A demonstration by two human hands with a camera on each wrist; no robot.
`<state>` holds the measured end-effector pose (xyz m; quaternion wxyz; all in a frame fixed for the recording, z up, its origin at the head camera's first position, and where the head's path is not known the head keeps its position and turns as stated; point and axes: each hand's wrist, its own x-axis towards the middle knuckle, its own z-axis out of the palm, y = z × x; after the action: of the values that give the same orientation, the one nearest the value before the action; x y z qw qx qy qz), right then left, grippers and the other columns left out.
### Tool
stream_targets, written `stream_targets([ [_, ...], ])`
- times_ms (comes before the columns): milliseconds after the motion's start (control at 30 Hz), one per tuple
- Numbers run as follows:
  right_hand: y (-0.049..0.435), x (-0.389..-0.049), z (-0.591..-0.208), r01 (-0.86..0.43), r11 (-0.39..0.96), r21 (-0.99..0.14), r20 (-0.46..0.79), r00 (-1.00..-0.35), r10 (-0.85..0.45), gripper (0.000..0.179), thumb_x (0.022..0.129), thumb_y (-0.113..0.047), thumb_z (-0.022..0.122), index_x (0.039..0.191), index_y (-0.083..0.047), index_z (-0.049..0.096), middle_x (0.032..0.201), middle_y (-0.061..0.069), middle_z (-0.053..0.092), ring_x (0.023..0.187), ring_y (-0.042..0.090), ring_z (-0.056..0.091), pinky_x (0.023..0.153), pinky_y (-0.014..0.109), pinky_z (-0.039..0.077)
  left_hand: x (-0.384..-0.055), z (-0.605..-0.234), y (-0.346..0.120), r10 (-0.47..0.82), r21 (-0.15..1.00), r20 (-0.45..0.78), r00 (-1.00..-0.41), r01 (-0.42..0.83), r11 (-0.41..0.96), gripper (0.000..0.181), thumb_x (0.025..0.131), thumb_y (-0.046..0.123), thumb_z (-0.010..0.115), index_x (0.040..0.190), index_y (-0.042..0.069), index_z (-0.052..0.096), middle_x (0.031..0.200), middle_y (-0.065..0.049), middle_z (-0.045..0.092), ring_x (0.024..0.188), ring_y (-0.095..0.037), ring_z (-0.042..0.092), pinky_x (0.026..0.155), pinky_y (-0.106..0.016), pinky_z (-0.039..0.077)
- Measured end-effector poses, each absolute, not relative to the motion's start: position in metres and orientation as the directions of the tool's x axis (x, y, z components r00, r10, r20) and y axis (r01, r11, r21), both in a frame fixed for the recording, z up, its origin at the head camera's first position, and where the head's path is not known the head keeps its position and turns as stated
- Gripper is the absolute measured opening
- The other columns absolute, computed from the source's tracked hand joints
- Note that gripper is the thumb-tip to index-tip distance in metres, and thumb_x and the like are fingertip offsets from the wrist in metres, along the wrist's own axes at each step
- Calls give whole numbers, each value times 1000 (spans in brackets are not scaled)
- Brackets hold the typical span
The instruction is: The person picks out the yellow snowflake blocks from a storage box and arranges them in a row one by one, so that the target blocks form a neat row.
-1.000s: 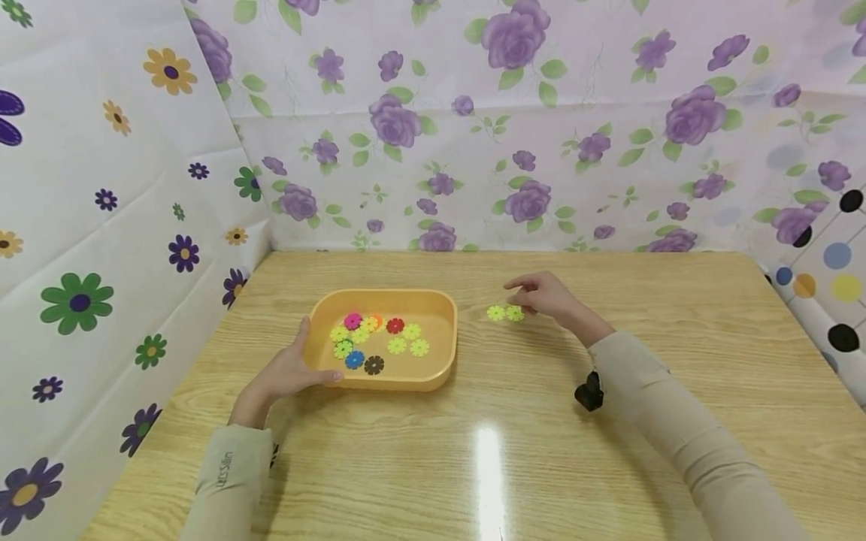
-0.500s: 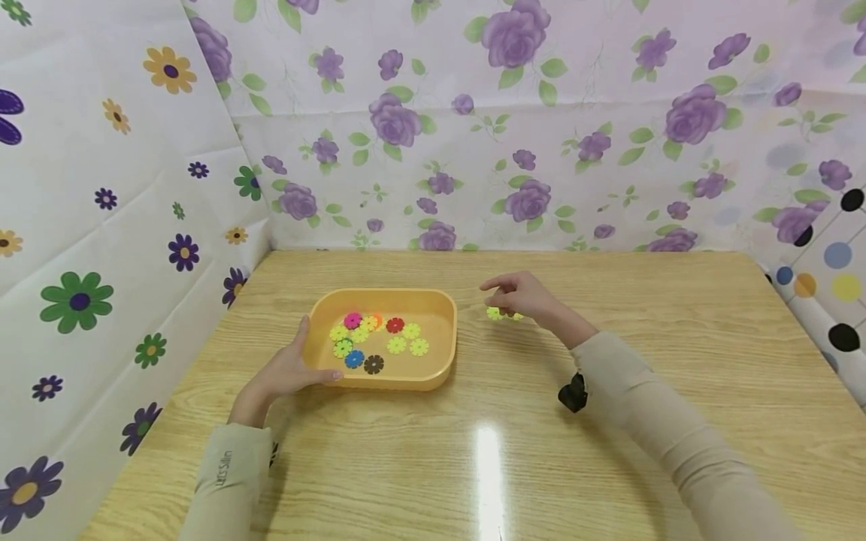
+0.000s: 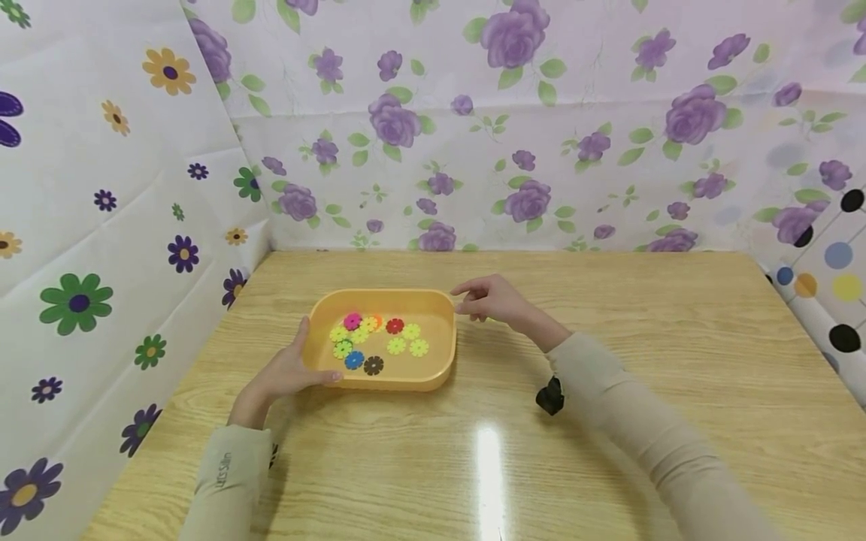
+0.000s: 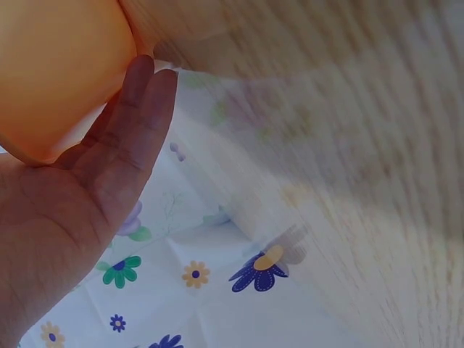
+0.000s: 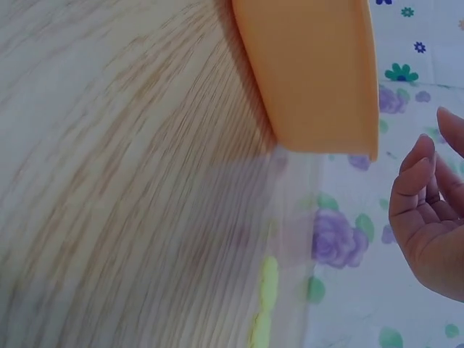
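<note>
An orange-yellow plastic tray (image 3: 443, 368) sits on the table, with several small notched, flower-shaped plastic discs (image 3: 395, 326) in yellow, red, pink, blue and brown. My left hand (image 3: 291, 368) grips its left end, thumb over the front rim. In the left wrist view, the fingers (image 4: 134, 123) lie along the tray's outer side. My right hand (image 3: 497, 300) hovers by the tray's right rim, fingers loosely bent, thumb and forefinger apart, and nothing shows between them. Two yellow discs (image 5: 268, 286) lie on the table, mostly hidden under that hand in the head view.
The wood-grain table (image 3: 609, 481) runs back to a floral cloth wall (image 3: 473, 188). Another flower-printed cloth (image 3: 135, 225) stands along the left side. A small black device (image 3: 550, 397) hangs at my right wrist.
My right hand has moved left, from above the two yellow discs to the tray's right rim. My left hand and the tray have stayed in place.
</note>
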<state>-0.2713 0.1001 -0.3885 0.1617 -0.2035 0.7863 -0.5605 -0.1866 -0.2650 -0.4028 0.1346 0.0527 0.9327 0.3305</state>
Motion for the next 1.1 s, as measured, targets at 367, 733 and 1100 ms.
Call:
stream_targets([
  [367, 67, -270, -381, -159, 249, -955, -4, -837, -547, 40, 81, -6, 65, 119, 4, 57, 91, 14, 59, 70, 21, 60, 68, 43, 54, -187, -404, -265, 190, 627, -209, -959, 18, 779, 125, 69, 46, 74, 141, 1, -18, 141, -37, 7, 125, -53, 20, 103, -59, 19],
  [733, 37, -272, -381, -131, 249, -960, -30, -834, -552, 39, 81, -4, 66, 119, 2, 59, 108, 25, 57, 80, 23, 61, 74, 41, 54, -186, -406, -267, 189, 634, -195, -963, 23, 773, 124, 68, 45, 75, 142, 1, -15, 141, -37, 8, 125, -53, 19, 102, -59, 19],
  [1100, 16, -277, -389, -171, 363, -916, -80, -808, -584, 46, 76, -5, 72, 120, -2, 59, 117, 25, 52, 85, 23, 56, 74, 44, 53, -186, -405, -265, 178, 637, -216, -960, 0, 771, 125, 68, 46, 75, 142, 2, -16, 142, -36, 6, 126, -52, 17, 103, -59, 17],
])
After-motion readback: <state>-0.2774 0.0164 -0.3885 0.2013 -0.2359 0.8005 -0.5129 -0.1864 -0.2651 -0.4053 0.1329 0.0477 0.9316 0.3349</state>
